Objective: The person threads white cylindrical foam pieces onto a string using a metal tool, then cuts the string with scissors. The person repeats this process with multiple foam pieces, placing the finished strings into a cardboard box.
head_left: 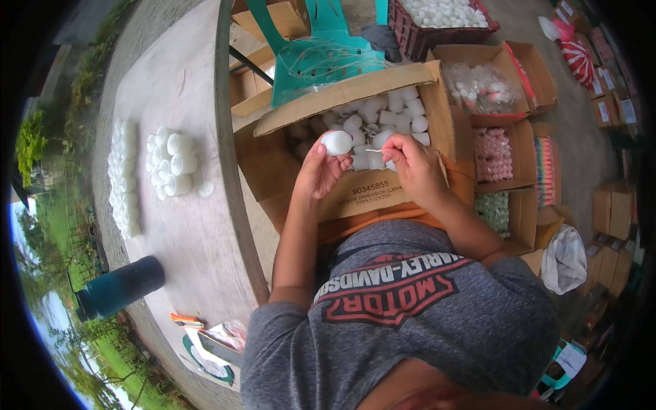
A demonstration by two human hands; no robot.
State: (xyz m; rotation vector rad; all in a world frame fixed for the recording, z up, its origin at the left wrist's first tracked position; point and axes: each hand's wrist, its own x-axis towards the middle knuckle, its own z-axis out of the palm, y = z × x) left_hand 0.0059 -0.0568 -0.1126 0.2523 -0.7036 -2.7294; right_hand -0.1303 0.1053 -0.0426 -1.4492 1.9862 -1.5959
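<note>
My left hand (320,167) holds a short, round-edged white candle (337,143) between its thumb and fingers. Close by on the right, my right hand (412,160) pinches a thin white wick (373,150), whose loose end points toward the candle. I cannot tell whether wick and candle touch. Both hands are over an open cardboard box (369,194) on my lap, filled with many similar white candles (402,123). Part of its contents is hidden behind my hands.
On the left table (198,89) stand white candle groups (171,164), a dark teal bottle (123,285) and an orange cutter (186,320). A green chair (328,65) holds loose strings. Boxes of pink pieces (492,154) and a crate (410,34) stand right and beyond.
</note>
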